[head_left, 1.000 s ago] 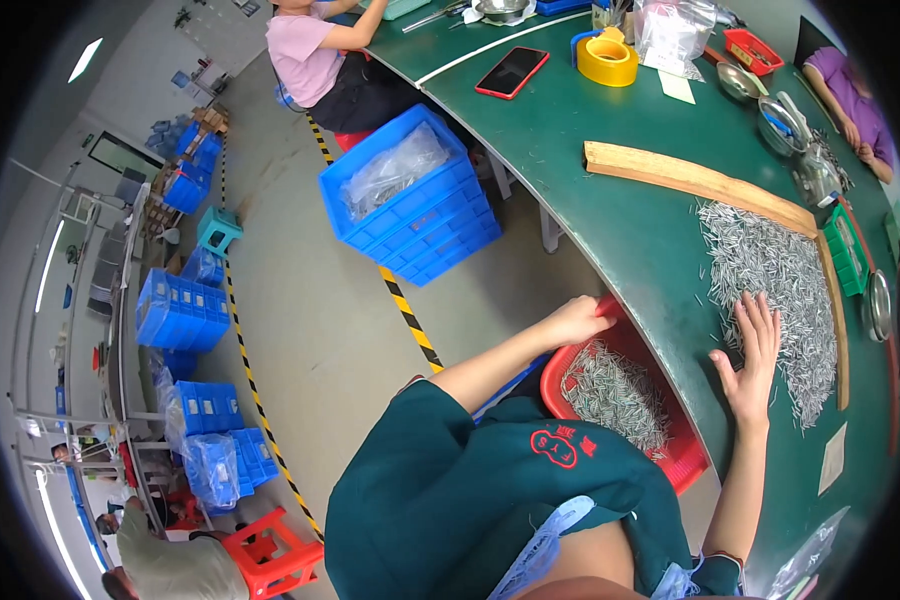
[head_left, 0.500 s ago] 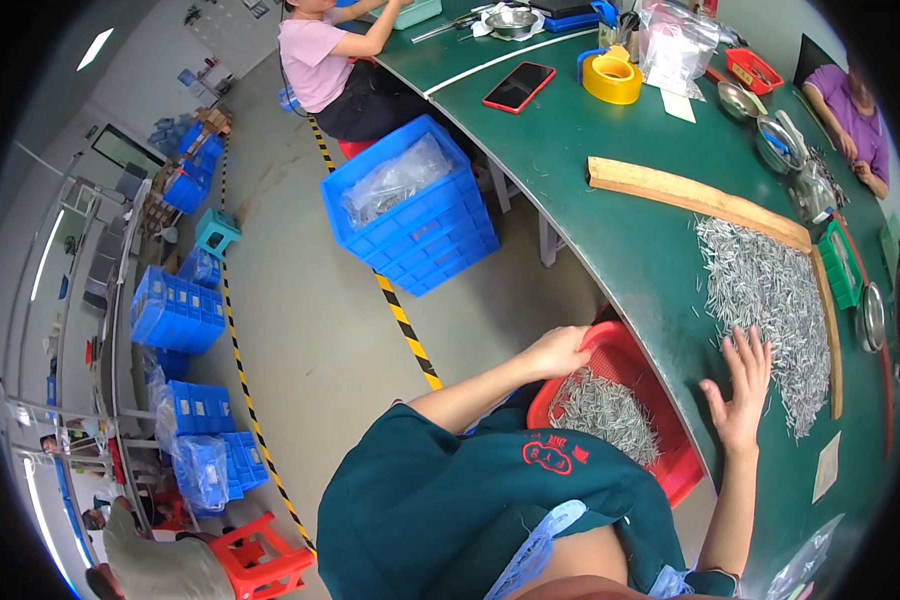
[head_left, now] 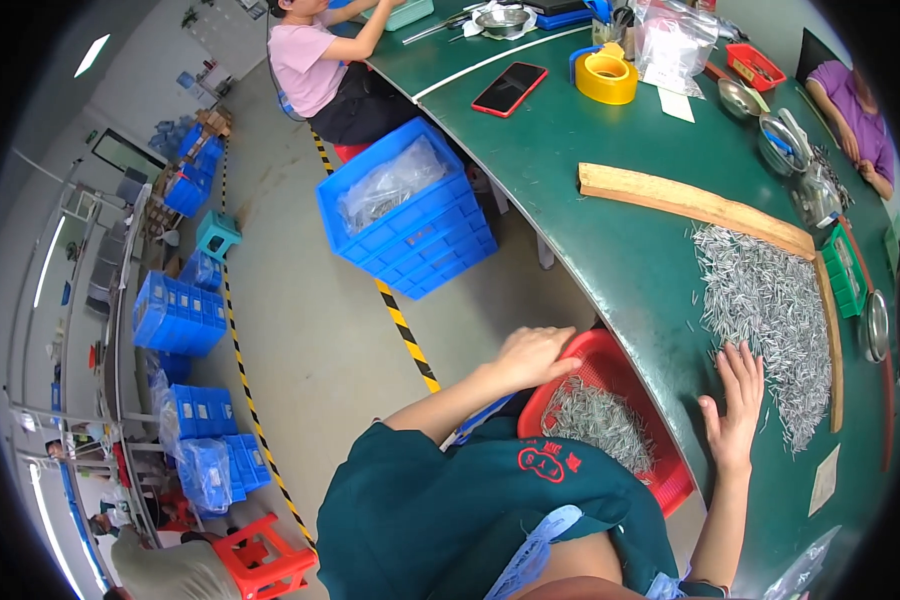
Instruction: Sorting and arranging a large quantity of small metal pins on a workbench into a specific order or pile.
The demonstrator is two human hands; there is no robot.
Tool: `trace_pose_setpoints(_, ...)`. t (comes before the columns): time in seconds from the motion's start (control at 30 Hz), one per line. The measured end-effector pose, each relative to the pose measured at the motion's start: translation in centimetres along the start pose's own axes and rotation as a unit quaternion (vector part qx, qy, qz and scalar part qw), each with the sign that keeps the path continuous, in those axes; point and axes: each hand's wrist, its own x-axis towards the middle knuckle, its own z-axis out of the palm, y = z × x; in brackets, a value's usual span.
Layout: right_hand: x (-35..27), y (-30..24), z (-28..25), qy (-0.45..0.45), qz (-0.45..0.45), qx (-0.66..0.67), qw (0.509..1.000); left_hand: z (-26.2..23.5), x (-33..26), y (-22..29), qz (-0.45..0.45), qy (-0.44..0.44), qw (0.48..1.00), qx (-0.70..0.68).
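My left hand [head_left: 537, 357] is closed over the rim of a red plastic basket [head_left: 678, 487], held at my lap beneath the table edge. Inside the basket lies a heap of small thin silvery metal pins [head_left: 600, 422]. On the green table my right hand [head_left: 736, 412] rests with fingers stretched and thumb apart, its fingertips at the near left side of a wide pile of the same metal pins [head_left: 765, 310]. Nothing shows in its grip. Two wooden strips, one along the far side [head_left: 690, 205] and one along the right [head_left: 830, 345], border the pile.
A red-edged phone [head_left: 510, 89], yellow tape roll [head_left: 607, 79] and metal bowls [head_left: 782, 143] lie farther back. A green tray [head_left: 845, 270] stands right of the strips. Blue crates [head_left: 410, 225] stand left of the table on the floor. Two co-workers sit across the table.
My right hand has shifted slightly toward me and left on the table beside the pile. My left hand and the basket have moved a little left.
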Motion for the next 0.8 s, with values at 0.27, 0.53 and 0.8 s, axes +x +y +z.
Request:
trace_pose_setpoints(0.27, 0.5, -1.3, -0.1, -0.029, 0.047, 0.004, 0.998, -6.0, 4.7, 5.9, 0.204, 0.115, 0.967, -0.099)
trace_pose_setpoints(0.53, -0.1, -0.3, 0.1, 0.027, 0.063, -0.034, 0.997, 2.1, 12.7, 11.1, 0.265, 0.013, 0.964, 0.006)
trace_pose_setpoints(0.8, 0.2, 0.1, 0.4, 0.011, 0.125, -0.045, 0.991, 4.5, 13.2, 13.2, 0.329, 0.062, 0.942, -0.031)
